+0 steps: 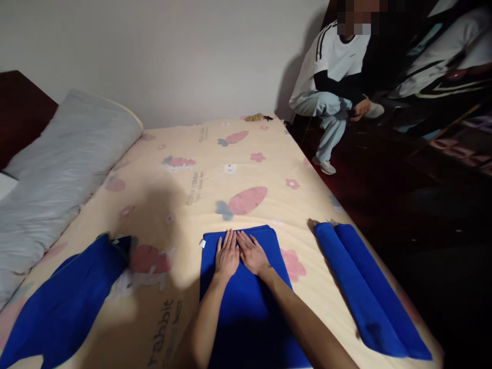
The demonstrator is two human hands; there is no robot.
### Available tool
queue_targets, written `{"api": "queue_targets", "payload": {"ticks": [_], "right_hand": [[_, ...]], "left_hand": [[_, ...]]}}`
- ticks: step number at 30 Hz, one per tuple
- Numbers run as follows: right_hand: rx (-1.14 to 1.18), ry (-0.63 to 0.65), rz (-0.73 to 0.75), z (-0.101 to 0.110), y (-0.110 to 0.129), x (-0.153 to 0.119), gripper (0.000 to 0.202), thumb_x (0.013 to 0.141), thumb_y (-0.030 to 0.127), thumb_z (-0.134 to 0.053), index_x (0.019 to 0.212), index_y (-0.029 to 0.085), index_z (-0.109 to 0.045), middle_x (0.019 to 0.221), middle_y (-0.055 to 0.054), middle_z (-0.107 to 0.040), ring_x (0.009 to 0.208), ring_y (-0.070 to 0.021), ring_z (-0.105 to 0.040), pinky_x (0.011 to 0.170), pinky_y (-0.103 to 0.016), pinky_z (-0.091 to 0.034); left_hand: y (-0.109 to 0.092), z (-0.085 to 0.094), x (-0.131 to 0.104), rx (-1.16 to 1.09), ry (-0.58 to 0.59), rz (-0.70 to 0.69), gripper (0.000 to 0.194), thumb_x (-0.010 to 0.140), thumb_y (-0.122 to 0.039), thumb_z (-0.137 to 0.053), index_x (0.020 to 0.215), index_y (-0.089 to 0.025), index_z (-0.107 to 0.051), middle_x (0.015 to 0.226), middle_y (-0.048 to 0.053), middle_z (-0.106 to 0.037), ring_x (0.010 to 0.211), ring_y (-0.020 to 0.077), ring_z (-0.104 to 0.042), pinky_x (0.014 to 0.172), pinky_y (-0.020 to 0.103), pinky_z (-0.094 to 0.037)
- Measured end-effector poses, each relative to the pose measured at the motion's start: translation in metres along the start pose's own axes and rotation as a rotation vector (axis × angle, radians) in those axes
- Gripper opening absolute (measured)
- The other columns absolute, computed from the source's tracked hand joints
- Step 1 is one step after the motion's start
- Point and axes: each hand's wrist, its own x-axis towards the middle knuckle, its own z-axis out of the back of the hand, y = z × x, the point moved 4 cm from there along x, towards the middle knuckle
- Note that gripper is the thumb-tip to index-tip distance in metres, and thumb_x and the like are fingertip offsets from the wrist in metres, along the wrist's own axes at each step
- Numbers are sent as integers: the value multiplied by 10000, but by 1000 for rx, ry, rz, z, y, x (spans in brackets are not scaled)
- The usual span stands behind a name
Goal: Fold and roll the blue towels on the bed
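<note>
Both hands pressing flat on a folded blue cloth towel (246, 302) at centre of a cream cartoon-print bedsheet (200, 169): left hand (226, 254) and right hand (251, 252) lying side by side, palms down, fingers spread, gripping nothing. A rolled blue towel (369, 292) is sitting near the bed's right edge & a loose blue towel (65, 302) to the left. Risk: soft mattress giving under pressure could skew the fold; the edge roll could slide off.

Dim room, light seemingly from behind, shadow on bed (184, 169), wide-angle bending at edges
</note>
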Motion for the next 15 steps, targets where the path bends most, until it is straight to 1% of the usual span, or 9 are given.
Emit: {"api": "queue_targets", "payload": {"ticks": [2,4,6,8,11,13,15], "right_hand": [[-11,-14,-20,4,-11,0,531,1001,320,-313,1510,174,-296,1541,-80,-348,1446,-203,-263,1177,-434,-214],[-45,-42,-79,11,-33,-8,545,1009,378,-304,1522,197,-261,1547,-72,-335,1446,-207,-264,1175,-448,-213],[-82,-66,-156,18,-58,-19,567,1013,417,-285,1532,196,-225,1550,-73,-329,1448,-211,-259,1171,-452,-215],[-109,-80,-205,22,-77,-30,588,1013,447,-272,1539,199,-191,1557,-68,-315,1454,-214,-241,1171,-455,-208],[-128,-87,-230,21,-90,-37,607,1009,463,-264,1547,215,-136,1566,-59,-298,1459,-220,-226,1172,-475,-194],[-140,-87,-242,20,-88,-36,615,1005,449,-269,1550,214,-107,1562,-66,-309,1454,-229,-240,1173,-496,-183],[-161,-114,-290,21,-80,-32,617,1000,401,-278,1552,200,-89,1556,-84,-318,1449,-251,-255,1175,-530,-157]], "left_hand": [[16,0,0,5,-4,24,552,977,-287,-296,1516,-199,-218,1580,68,-285,1471,188,-220,1199,460,-241],[40,3,-5,23,-24,92,552,986,-341,-291,1519,-224,-206,1583,60,-280,1475,192,-211,1206,471,-217],[65,6,-12,44,-31,179,555,992,-381,-270,1521,-231,-192,1587,54,-272,1476,193,-207,1209,484,-197],[81,7,-19,51,-19,225,562,993,-409,-254,1522,-239,-177,1590,46,-267,1475,188,-210,1211,483,-190],[88,9,-23,47,2,240,564,991,-416,-247,1524,-256,-155,1591,33,-267,1474,180,-212,1212,476,-185],[84,13,-21,52,4,244,561,989,-408,-254,1524,-265,-160,1586,32,-279,1472,187,-220,1216,506,-146],[75,19,-17,70,-20,240,557,986,-376,-270,1523,-255,-178,1579,42,-292,1476,207,-210,1214,559,-67]]}}
